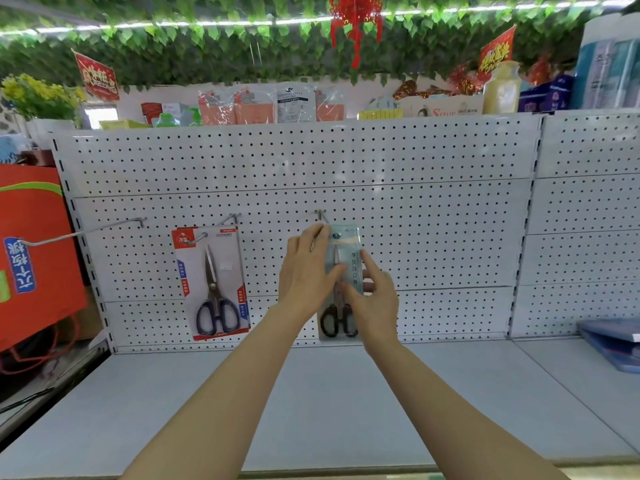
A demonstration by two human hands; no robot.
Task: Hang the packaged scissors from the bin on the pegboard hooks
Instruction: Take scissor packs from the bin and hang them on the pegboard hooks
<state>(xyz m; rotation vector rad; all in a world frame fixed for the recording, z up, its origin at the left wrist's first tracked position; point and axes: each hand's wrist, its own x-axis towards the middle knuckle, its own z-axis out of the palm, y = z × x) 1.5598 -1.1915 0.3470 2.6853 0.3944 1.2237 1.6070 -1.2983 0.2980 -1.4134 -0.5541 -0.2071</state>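
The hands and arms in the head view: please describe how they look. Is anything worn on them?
Both forearms are bare up to the frame's lower edge; no sleeves show. The left hand and the right hand wear no gloves, and no rings, watch or bracelet are visible. The fingers are slender.

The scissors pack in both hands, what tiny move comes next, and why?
Probably slide the scissors pack back along the hook and let go. Its hang hole looks already at the hook, while the left hand and right hand hold it.
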